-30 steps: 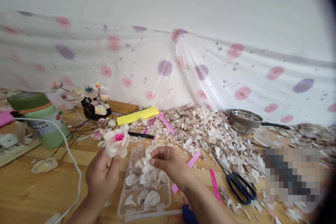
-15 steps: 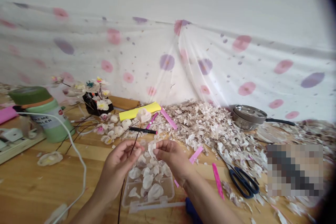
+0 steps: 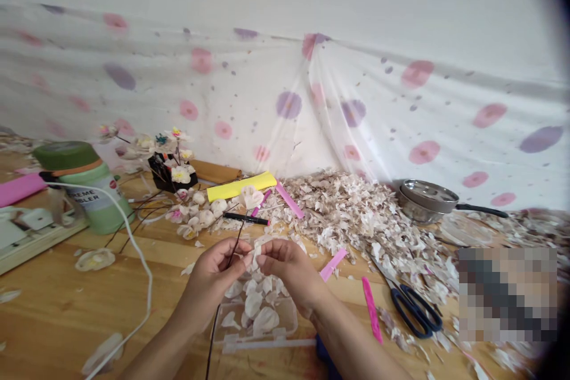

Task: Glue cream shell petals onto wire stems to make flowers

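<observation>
My left hand (image 3: 216, 276) is closed in a pinch around a thin dark stem (image 3: 212, 341). The stem slants upward and seems to carry a pale flower head (image 3: 250, 196) above my fingers; its lower end hangs past my wrist. Close beside it, my right hand (image 3: 291, 276) pinches a thin whitish petal (image 3: 256, 251), partly covered by the fingers. The fingertips of both hands nearly meet. Below them lies a clear plastic box (image 3: 290, 322) holding several loose white petals (image 3: 266, 320).
Scissors (image 3: 416, 310) and pink strips (image 3: 371, 310) lie to the right, before a heap of dried petals (image 3: 338, 208) and a metal pan (image 3: 427, 199). Leftward are a green tumbler (image 3: 95, 190), a white cable (image 3: 145, 267) and finished flowers (image 3: 180, 175). A black marker (image 3: 246, 218) lies beyond my hands.
My hands have come closer together, the left moving rightward with the stem, bringing the petal near it. The whole view has shifted slightly.
</observation>
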A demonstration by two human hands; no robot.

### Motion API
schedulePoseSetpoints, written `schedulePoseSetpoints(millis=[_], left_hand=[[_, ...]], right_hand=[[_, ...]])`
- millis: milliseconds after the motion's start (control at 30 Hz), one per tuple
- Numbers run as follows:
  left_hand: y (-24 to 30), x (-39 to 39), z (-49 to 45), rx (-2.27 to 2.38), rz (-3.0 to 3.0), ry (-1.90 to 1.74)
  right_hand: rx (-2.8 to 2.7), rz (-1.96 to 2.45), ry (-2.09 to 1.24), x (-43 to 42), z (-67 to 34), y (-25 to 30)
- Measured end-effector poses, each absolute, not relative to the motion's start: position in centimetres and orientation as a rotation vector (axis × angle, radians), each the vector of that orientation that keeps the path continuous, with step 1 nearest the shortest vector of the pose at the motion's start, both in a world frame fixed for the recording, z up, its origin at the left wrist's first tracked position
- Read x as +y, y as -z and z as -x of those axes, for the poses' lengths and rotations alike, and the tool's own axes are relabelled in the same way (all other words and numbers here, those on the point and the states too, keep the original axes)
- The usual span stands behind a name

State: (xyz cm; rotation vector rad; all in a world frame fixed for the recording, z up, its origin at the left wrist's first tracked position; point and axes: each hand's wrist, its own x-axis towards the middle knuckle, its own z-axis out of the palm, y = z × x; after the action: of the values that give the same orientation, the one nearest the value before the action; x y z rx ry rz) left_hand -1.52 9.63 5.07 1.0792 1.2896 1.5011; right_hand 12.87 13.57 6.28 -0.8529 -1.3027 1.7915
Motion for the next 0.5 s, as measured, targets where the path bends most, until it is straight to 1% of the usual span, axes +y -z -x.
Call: schedulePoseSetpoints(millis=[67,167,233,300,400,500], left_hand=[[-4.9,9.8,1.8,1.308,-1.087,-1.527],[-4.4,10.1,2.2,1.348,-1.081,-1.576],[-4.2,10.4,2.5,1.361,-1.067,-1.616],[-4.0,10.6,2.8,1.351,-1.054,-1.655],[-3.8,10.9,3.0,1.320,-1.023,-1.690],[-3.9,10.9,2.9,1.277,-0.974,-1.707]], right_hand=[[-1.302,0.865,-1.805,13.4,-13.0,-6.1],[-1.352,0.871,-1.962,13.1,-13.4,-6.5],[-1.486,0.814,-2.044,13.0,-14.2,-7.5],[-1.539,0.691,-2.023,12.9,-15.5,-9.0],[-1.273,0.505,-1.828,13.0,-18.6,-11.7],[-0.859,0.407,-1.380,13.4,-22.3,-13.9]])
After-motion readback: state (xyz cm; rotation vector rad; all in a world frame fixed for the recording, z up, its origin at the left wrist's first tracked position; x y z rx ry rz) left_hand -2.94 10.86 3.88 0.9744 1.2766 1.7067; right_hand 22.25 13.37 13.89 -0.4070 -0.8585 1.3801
